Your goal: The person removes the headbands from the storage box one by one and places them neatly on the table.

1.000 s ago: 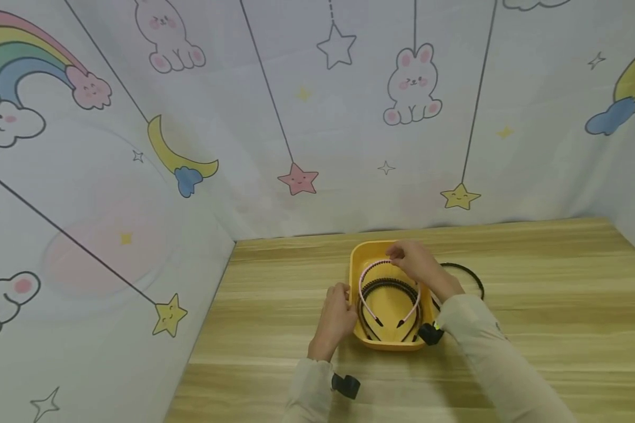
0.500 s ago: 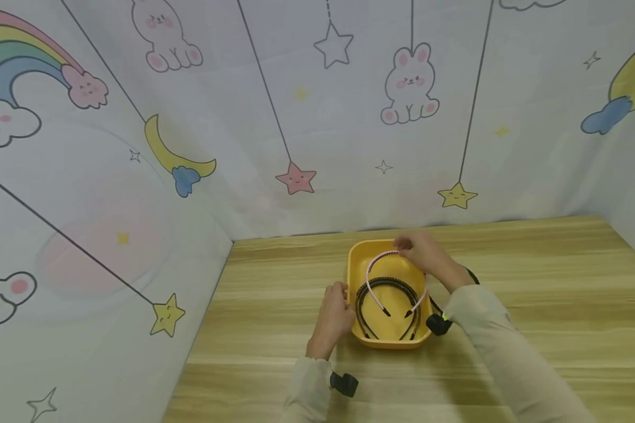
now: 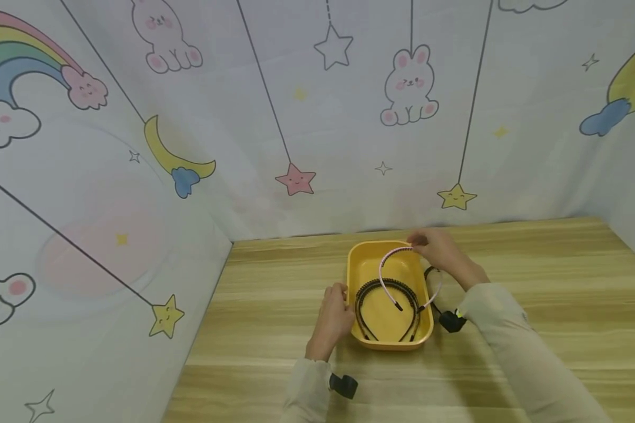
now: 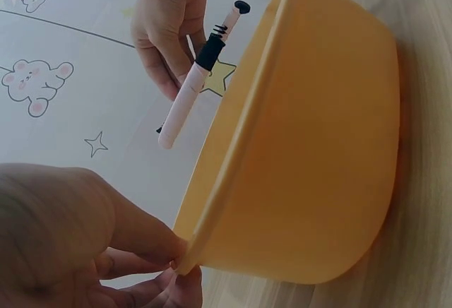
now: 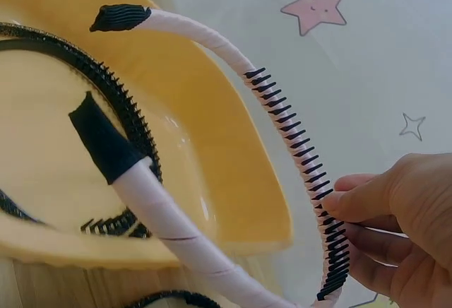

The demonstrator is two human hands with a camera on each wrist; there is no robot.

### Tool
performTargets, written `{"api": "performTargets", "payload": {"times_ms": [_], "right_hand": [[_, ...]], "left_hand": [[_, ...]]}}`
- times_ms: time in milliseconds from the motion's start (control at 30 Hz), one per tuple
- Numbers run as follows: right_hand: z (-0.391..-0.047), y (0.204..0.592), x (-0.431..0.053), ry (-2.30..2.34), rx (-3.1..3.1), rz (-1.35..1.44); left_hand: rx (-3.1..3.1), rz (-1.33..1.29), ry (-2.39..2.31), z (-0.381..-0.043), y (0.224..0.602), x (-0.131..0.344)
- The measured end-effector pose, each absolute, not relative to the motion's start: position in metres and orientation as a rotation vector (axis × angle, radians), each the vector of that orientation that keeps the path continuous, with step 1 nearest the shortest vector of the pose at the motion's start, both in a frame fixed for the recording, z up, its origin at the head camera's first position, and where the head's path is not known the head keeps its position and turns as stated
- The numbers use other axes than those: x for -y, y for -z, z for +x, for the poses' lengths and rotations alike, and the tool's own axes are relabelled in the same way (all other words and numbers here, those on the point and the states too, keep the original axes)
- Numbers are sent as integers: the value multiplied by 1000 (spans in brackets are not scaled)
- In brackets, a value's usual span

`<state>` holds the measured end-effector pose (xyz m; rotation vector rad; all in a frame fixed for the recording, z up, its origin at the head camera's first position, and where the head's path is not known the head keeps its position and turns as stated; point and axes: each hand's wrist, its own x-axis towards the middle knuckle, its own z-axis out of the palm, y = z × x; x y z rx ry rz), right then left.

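Observation:
My right hand [image 3: 439,249] pinches a pink headband [image 5: 169,216] at the top of its arch. The headband has black comb teeth along its inner side and black end caps. It hangs tilted over the right side of a yellow plastic basin [image 4: 325,145]. Thumb and fingers of my left hand [image 3: 332,317] grip the basin's left rim. Inside the basin, black toothed headbands [image 5: 106,75] lie overlapping on the bottom.
Another black headband [image 5: 173,297] lies on the wood-grain table [image 3: 275,294] just right of the basin, partly hidden by the right arm. A white cartoon-printed cloth [image 3: 349,129] hangs behind and to the left of the table.
My right hand has moved right and slightly up, carrying the pink headband from over the basin's middle to its right rim. My left hand has stayed on the rim.

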<state>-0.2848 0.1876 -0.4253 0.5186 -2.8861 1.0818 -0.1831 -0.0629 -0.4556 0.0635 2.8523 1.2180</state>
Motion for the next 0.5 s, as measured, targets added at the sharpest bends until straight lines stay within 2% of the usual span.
{"api": "performTargets", "payload": {"times_ms": [500], "right_hand": [[-286, 429, -228, -1119, 2849, 435]], "left_hand": [[-2853, 58, -1210, -184, 457, 63]]}}
